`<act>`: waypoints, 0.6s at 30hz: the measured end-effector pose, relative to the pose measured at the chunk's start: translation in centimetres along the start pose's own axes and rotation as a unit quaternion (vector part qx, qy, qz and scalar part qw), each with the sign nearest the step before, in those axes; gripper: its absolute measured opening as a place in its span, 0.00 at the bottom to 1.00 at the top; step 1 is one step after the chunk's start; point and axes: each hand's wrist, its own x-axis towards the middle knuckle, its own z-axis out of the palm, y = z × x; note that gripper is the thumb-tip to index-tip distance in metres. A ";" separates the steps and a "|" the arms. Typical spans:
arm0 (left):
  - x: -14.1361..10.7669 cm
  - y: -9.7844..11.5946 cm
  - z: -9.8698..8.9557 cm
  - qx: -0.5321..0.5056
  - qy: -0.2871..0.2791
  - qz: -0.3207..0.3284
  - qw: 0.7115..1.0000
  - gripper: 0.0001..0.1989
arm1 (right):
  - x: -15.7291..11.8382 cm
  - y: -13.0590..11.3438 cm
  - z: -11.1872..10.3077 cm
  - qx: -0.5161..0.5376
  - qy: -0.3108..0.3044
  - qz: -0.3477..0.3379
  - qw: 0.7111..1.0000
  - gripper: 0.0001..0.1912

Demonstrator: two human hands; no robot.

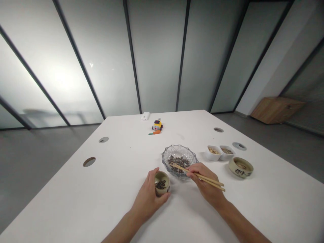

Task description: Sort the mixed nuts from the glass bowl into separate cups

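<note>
with the left forearm (pixel 126 221) and right forearm (pixel 239 217) nearest the camera, reaches in over the white tabletop (pixel 101 202). holds a small ceramic cup (pixel 163 176) in the left hand (pixel 148 197), grip clamped around its sides with thumb and fingers, mouth tilted toward the camera and dark pieces (pixel 161 184) inside. holds a pair of chopsticks (pixel 182 168) in the right hand (pixel 206 187), grip closed on the shafts, tips down inside the clear glass bowl (pixel 165 158), among more dark pieces. cannot tell whether anything is pinched between the tips. has the glass bowl just beyond the cup, slightly to its right. farther right, has two small white containers side by side, with pale pieces in the left container (pixel 214 157) and greyish pieces in the right container (pixel 227 158). beside those, nearer the camera, has a wider ceramic bowl (pixel 234 170) with dark lettering. beyond the glass bowl, has an orange-and-green toy carrot (pixel 156 132), a yellow toy vehicle (pixel 157 126) and a white object (pixel 145 116) near the far edge.
</note>
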 end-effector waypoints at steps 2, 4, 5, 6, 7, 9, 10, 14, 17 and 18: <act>0.0 -0.1 0.0 -0.002 -0.001 0.000 1.000 0.40 | 0.0 0.0 0.0 -0.002 -0.005 -0.007 1.000 0.16; 0.0 0.0 0.0 -0.002 -0.004 -0.001 1.000 0.40 | 0.0 -0.1 -0.1 -0.001 -0.008 -0.017 1.000 0.14; 0.0 0.0 0.0 -0.001 -0.006 -0.003 1.000 0.40 | -0.1 -0.1 -0.1 0.000 -0.009 -0.023 1.000 0.13; 0.0 0.0 -0.1 0.000 -0.007 -0.003 1.000 0.40 | -0.1 -0.1 -0.2 0.001 -0.009 -0.027 1.000 0.13; 0.0 0.1 -0.1 0.000 -0.006 -0.003 1.000 0.40 | -0.1 -0.1 -0.2 0.001 -0.009 -0.030 1.000 0.12; 0.0 0.1 -0.1 0.000 -0.002 0.000 1.000 0.39 | -0.1 -0.1 -0.3 -0.003 -0.008 -0.027 1.000 0.12; 0.0 0.1 -0.1 0.000 -0.001 0.002 1.000 0.39 | -0.2 -0.1 -0.4 -0.007 -0.007 -0.023 1.000 0.12; 0.0 0.1 -0.1 0.004 -0.002 0.001 1.000 0.39 | -0.2 -0.3 -0.4 -0.012 -0.013 -0.026 0.999 0.12; -0.1 0.3 -0.2 0.002 0.000 0.003 1.000 0.39 | -0.1 -0.6 -0.4 -0.005 -0.027 -0.044 0.999 0.11; -0.1 0.3 -0.2 0.001 0.000 0.002 1.000 0.39 | -0.1 -0.6 -0.4 -0.004 -0.032 -0.047 0.998 0.11</act>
